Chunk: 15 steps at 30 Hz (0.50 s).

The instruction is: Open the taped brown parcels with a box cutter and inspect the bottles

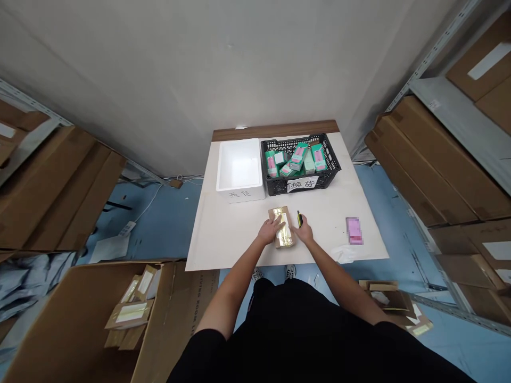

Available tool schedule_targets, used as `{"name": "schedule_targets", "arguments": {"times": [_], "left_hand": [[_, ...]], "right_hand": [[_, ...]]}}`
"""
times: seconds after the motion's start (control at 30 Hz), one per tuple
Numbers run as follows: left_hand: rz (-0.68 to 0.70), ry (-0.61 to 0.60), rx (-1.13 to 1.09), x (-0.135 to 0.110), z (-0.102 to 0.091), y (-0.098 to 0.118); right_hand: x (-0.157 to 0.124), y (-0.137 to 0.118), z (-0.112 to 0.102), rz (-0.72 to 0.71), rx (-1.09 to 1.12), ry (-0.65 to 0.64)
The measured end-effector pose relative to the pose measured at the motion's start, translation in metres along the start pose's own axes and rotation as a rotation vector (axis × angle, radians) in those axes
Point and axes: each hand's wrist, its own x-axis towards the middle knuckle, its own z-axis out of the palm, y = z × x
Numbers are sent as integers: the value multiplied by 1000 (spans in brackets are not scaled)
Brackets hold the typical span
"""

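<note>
A small brown cardboard parcel with shiny tape lies on the white table near its front edge. My left hand rests on the parcel's left side, fingers laid over it. My right hand sits just right of the parcel, closed around a small black and yellow tool that looks like a cutter.
At the table's back stand a white foam box and a black basket of green and pink cartons. A pink item lies right. An open cardboard box with parcels stands lower left. Shelves of cartons flank both sides.
</note>
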Motion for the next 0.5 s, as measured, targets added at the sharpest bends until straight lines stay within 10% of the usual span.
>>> {"name": "schedule_targets", "arguments": {"times": [0.2, 0.5], "left_hand": [[115, -149, 22, 14, 0, -13], [-517, 37, 2, 13, 39, 37]], "right_hand": [[-41, 33, 24, 85, 48, -41], [47, -49, 6, 18, -101, 13]]}}
